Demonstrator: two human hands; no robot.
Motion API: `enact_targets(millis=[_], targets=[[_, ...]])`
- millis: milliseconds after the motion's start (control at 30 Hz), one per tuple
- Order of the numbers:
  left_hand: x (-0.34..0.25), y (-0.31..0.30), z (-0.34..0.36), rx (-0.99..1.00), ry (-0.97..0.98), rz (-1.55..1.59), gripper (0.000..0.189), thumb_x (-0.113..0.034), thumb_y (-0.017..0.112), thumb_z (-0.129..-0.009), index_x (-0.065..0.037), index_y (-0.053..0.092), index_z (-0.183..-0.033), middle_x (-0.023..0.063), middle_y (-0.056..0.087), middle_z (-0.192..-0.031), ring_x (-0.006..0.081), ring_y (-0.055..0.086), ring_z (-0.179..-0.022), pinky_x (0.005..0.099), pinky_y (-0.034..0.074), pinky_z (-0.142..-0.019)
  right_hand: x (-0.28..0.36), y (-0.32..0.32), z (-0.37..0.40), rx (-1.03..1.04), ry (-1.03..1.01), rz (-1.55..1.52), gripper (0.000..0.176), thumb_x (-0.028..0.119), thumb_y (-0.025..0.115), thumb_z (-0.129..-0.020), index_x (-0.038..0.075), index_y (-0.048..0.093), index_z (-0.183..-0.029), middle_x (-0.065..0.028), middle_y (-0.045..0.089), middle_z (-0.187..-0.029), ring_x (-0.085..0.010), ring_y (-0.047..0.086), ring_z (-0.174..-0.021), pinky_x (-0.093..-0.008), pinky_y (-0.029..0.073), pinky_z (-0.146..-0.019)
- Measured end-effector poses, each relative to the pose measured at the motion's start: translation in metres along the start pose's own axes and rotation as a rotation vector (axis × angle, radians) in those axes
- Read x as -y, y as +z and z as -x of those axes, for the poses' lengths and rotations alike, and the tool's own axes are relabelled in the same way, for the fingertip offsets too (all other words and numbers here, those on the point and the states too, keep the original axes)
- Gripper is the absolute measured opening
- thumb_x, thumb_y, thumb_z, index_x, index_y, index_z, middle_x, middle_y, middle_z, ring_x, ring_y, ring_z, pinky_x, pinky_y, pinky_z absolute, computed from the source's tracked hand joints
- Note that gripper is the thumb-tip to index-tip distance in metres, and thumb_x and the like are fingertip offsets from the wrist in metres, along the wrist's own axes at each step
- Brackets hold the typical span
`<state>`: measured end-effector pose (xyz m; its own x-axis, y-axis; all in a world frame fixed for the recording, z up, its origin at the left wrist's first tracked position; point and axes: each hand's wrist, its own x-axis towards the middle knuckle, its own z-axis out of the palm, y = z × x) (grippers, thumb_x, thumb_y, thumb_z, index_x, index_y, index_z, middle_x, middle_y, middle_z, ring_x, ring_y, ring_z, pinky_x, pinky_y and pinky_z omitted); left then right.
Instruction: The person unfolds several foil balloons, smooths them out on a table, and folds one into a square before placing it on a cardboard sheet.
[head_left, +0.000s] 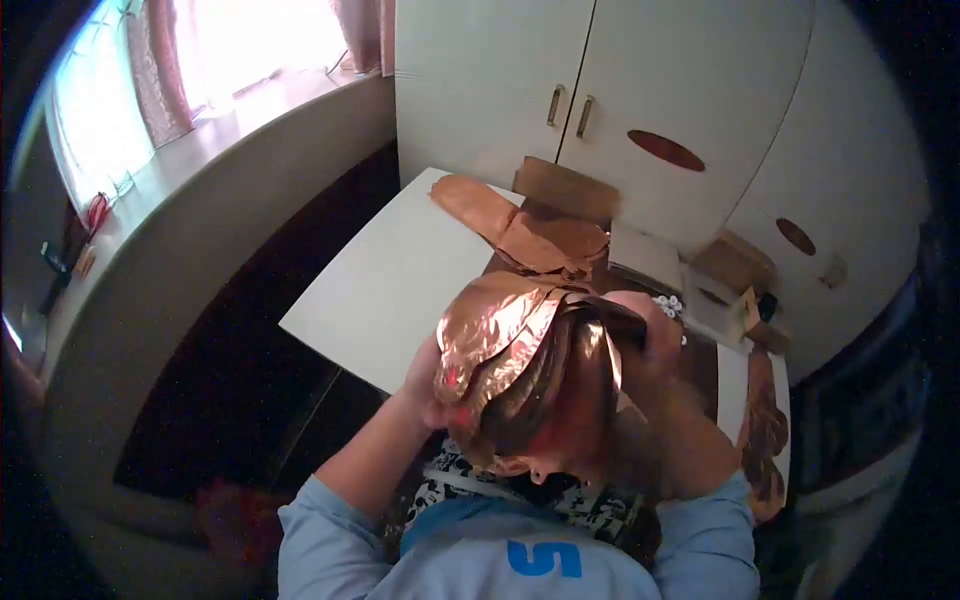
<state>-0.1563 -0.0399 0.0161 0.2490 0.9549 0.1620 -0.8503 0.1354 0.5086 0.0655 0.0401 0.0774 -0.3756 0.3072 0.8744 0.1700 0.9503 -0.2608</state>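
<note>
A fanned stack of shiny copper-coloured foil sheets [500, 310] with wavy edges is held up in front of my chest. My left hand [430, 385] grips the stack's left side, its fingers partly hidden behind the foil. At the upper right, my right hand [645, 315] is closed around the stack's other edge. Beyond the stack, similar matte brown sheets [550, 240] lie on the white table [390, 270].
Small white rolls [668, 305] sit beyond my right hand. More copper-coloured sheets [765, 430] lie at the table's right edge, near a small cardboard box [760, 320]. Another cardboard piece [567, 190] stands against the white cabinet [490, 100]. A windowsill [230, 120] runs along the left.
</note>
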Motion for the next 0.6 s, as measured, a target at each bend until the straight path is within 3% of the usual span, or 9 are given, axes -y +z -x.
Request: enact_targets(millis=[67, 167, 233, 267, 333, 400, 433, 500, 600], targets=[[-0.012, -0.014, -0.012, 0.114, 0.058, 0.01, 0.061, -0.039, 0.053, -0.094, 0.008, 0.047, -0.131, 0.0192, 0.051, -0.135, 0.0292, 0.053, -0.122, 0.0413, 0.039, -0.108, -0.004, 0.005, -0.01, 0.04, -0.051, 0.056, 0.022, 0.025, 0.065, -0.092, 0.004, 0.063, -0.1, -0.0131, 0.069, -0.094, -0.0273, 0.069, -0.08, -0.036, 0.056, -0.073], [-0.067, 0.002, -0.022, 0.295, 0.365, -0.923, 0.08, -0.054, 0.052, -0.092, 0.015, 0.044, -0.131, 0.027, 0.046, -0.138, 0.0375, 0.046, -0.128, 0.0454, 0.033, -0.112, -0.011, 0.012, -0.034, 0.03, -0.121, 0.095, 0.024, 0.024, 0.068, -0.088, 0.005, 0.062, -0.103, -0.0142, 0.069, -0.097, -0.0302, 0.069, -0.084, -0.0374, 0.056, -0.075], [-0.091, 0.0, -0.027, 0.178, 0.254, -0.374, 0.078, -0.06, 0.045, -0.092, 0.01, 0.052, -0.126, 0.0232, 0.055, -0.128, 0.0354, 0.053, -0.119, 0.0449, 0.038, -0.106, -0.02, 0.02, -0.056, -0.015, -0.201, 0.112, 0.025, 0.023, 0.069, -0.086, 0.005, 0.061, -0.103, -0.0144, 0.069, -0.098, -0.031, 0.069, -0.086, -0.0384, 0.056, -0.075], [-0.109, 0.022, -0.026, -0.002, 0.036, -0.042, 0.075, -0.063, 0.041, -0.091, 0.004, 0.06, -0.12, 0.0184, 0.065, -0.118, 0.0319, 0.061, -0.108, 0.0434, 0.044, -0.1, -0.024, 0.024, -0.07, -0.027, -0.246, 0.122, 0.026, 0.023, 0.069, -0.085, 0.006, 0.061, -0.103, -0.0143, 0.069, -0.098, -0.0313, 0.069, -0.087, -0.0391, 0.056, -0.076], [-0.139, 0.028, -0.032, 0.045, 0.001, -0.081, 0.067, -0.057, 0.053, -0.088, 0.002, 0.061, -0.119, 0.0182, 0.066, -0.116, 0.0307, 0.061, -0.109, 0.0419, 0.046, -0.099, -0.028, 0.03, -0.088, -0.057, -0.388, 0.163, 0.026, 0.022, 0.07, -0.083, 0.007, 0.062, -0.103, -0.0138, 0.069, -0.099, -0.0314, 0.068, -0.089, -0.0403, 0.057, -0.078], [-0.152, 0.021, -0.023, -0.249, 0.197, -0.381, 0.055, -0.043, 0.061, -0.086, 0.002, 0.06, -0.118, 0.0183, 0.066, -0.111, 0.0295, 0.064, -0.102, 0.0421, 0.05, -0.094, -0.028, 0.04, -0.1, -0.094, -0.585, 0.224, 0.025, 0.019, 0.069, -0.082, 0.008, 0.062, -0.103, -0.013, 0.069, -0.1, -0.031, 0.068, -0.09, -0.0413, 0.057, -0.08], [-0.152, 0.022, -0.01, -0.202, 0.102, -0.418, 0.039, -0.024, 0.067, -0.082, 0.001, 0.062, -0.112, 0.0151, 0.067, -0.103, 0.0242, 0.067, -0.088, 0.0383, 0.055, -0.084, -0.025, 0.048, -0.09, -0.114, -0.602, 0.298, 0.017, 0.013, 0.067, -0.083, 0.007, 0.063, -0.098, -0.0121, 0.069, -0.1, -0.0302, 0.068, -0.091, -0.0426, 0.057, -0.082], [-0.155, -0.073, -0.014, -0.212, 0.041, -0.43, 0.038, -0.011, 0.066, -0.08, 0.002, 0.059, -0.115, 0.0102, 0.066, -0.096, 0.0173, 0.066, -0.078, 0.0313, 0.056, -0.074, -0.028, 0.063, -0.062, 0.033, -0.625, 0.134, 0.012, 0.011, 0.066, -0.083, 0.006, 0.064, -0.094, -0.0118, 0.068, -0.099, -0.0295, 0.068, -0.092, -0.0419, 0.057, -0.083], [-0.122, -0.089, 0.038, -0.42, -0.139, -0.57, 0.042, -0.006, 0.065, -0.079, 0.003, 0.056, -0.119, 0.0085, 0.066, -0.095, 0.0144, 0.065, -0.08, 0.0277, 0.056, -0.073, -0.035, 0.087, -0.001, 0.271, -0.58, -0.031, 0.008, 0.009, 0.065, -0.082, 0.005, 0.064, -0.088, -0.0104, 0.067, -0.095, -0.0276, 0.068, -0.088, -0.0393, 0.057, -0.078]])
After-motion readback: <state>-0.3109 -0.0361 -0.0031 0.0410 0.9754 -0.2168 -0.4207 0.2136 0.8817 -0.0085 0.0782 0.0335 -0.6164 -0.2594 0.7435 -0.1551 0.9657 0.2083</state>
